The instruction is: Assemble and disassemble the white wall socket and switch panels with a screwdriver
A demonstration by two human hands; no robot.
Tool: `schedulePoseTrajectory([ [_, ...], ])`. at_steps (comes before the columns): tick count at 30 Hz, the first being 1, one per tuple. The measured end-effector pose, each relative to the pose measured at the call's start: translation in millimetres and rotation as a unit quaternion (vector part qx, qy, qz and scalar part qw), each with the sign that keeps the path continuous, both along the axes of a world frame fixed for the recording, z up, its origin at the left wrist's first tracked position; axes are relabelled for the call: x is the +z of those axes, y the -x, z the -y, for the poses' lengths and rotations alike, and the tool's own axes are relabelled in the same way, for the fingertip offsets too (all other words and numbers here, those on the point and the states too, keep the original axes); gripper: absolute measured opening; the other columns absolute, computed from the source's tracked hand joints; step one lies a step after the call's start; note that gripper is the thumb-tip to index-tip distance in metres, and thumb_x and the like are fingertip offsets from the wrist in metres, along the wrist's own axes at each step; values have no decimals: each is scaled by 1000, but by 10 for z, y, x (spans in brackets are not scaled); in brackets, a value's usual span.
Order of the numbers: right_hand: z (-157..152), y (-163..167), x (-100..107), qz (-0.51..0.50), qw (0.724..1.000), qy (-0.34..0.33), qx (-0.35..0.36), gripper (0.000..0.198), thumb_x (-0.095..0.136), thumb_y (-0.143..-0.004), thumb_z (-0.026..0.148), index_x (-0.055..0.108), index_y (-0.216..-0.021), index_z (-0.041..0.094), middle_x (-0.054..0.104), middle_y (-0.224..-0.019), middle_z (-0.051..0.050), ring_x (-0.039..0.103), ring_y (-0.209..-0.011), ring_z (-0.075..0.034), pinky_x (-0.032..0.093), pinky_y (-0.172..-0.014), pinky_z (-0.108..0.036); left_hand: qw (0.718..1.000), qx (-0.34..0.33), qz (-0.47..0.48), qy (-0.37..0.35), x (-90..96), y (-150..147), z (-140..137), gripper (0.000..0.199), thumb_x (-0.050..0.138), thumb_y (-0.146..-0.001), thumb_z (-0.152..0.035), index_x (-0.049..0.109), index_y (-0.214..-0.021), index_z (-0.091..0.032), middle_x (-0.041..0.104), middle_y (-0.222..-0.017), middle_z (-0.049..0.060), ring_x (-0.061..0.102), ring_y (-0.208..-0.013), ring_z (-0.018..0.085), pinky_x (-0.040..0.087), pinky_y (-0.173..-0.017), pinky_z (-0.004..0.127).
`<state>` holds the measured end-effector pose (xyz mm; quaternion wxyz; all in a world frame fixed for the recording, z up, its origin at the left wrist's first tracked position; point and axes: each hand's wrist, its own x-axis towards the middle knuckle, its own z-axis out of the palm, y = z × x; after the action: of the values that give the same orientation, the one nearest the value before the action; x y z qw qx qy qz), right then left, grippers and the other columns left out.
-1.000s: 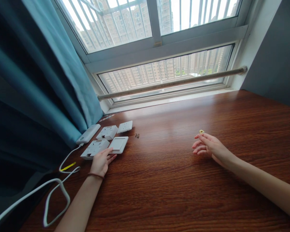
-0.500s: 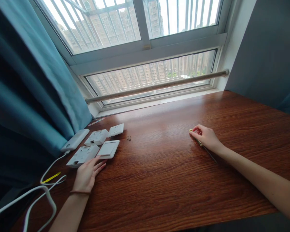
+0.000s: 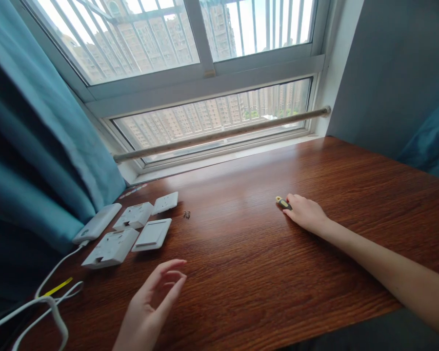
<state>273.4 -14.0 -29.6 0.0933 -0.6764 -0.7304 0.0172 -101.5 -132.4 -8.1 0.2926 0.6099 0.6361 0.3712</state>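
Note:
My right hand [image 3: 307, 212] rests low over the wooden table, its fingers round a screwdriver [image 3: 286, 204]. Only the black and yellow handle end sticks out; the shaft is hidden under the hand. My left hand [image 3: 151, 302] hovers over the near left of the table with curved fingers apart and nothing in them. Beyond it lies a white wall switch panel [image 3: 152, 235], beside a white mounting box [image 3: 110, 248]. A second white box [image 3: 132, 216] and a white socket panel [image 3: 165, 203] sit behind, near several small screws [image 3: 186, 214].
A white power strip [image 3: 97, 223] lies by the blue curtain [image 3: 69, 146] at the left. Its white cable [image 3: 49, 273] loops over the table's left edge near a yellow strip [image 3: 58, 286]. A window with a horizontal rail [image 3: 223, 134] borders the table's back.
My left hand has drawn back from the switch panel, towards me and to the right. My right hand has turned over the screwdriver, covering its shaft. The view has shifted slightly right.

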Motion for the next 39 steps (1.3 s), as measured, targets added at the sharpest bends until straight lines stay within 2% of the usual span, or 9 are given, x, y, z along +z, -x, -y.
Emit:
schedulePoseTrajectory([
  [3,49,67,20,-11,988,-60,140,15,53,-83,26,58,-97,21,62,-89,-6,58,-81,-19,42,-67,-28,974,-126,-129,-137,131,-415,-188,27,57,-79,-30,56,-105,-21,59,-109,6,58,-101,21,51,-85,32],
  [7,173,222,23,-5,911,-213,352,20,52,-85,18,59,-103,21,60,-87,-5,51,-79,-17,41,-72,-28,915,-217,-263,-217,150,-999,-431,35,54,-82,-24,48,-116,-18,54,-116,10,53,-105,21,47,-92,37],
  [10,257,302,21,11,867,-266,421,15,47,-88,17,59,-97,18,60,-82,-4,49,-77,-16,41,-72,-29,882,-274,-315,-217,94,-1356,-531,33,56,-81,-26,49,-111,-15,58,-100,9,56,-90,21,51,-80,37],
  [15,310,329,6,7,837,-294,461,14,45,-89,15,57,-81,15,59,-74,-3,49,-75,-15,42,-72,-29,867,-275,-353,-218,-31,-1573,-595,8,50,-84,-23,53,-83,-16,55,-77,4,53,-68,16,51,-62,31],
  [21,348,365,-51,-25,812,-313,492,13,45,-88,14,57,-82,15,65,-79,-3,53,-74,-14,45,-75,-29,873,-294,-344,-183,-106,-1449,-589,1,51,-82,-17,52,-82,-18,53,-82,3,52,-66,13,49,-63,26],
  [25,394,369,-14,-40,807,-364,463,15,50,-86,16,58,-98,16,68,-94,-3,57,-91,-15,43,-92,-33,887,-310,-311,-144,-53,-1332,-546,9,48,-81,-14,53,-87,-19,53,-84,2,53,-69,13,45,-63,23],
  [31,386,279,123,-116,851,-376,348,36,55,-82,17,51,-118,20,64,-110,-7,53,-109,-21,44,-95,-40,928,-149,-307,-148,92,-841,-857,20,41,-86,-28,57,-81,-17,52,-73,2,52,-65,14,40,-63,25],
  [35,303,266,69,-185,863,-347,317,35,55,-81,18,50,-116,21,65,-103,-8,56,-102,-23,48,-89,-42,900,-28,-425,-94,78,-366,-1209,31,38,-86,-34,57,-70,-15,57,-71,4,54,-68,16,37,-64,26],
  [39,251,282,-17,-222,881,-292,298,31,53,-82,17,50,-113,19,63,-100,-10,56,-99,-23,48,-87,-42,879,-3,-476,-27,-7,-97,-1374,37,36,-85,-36,60,-69,-13,63,-74,10,58,-70,20,36,-63,27],
])
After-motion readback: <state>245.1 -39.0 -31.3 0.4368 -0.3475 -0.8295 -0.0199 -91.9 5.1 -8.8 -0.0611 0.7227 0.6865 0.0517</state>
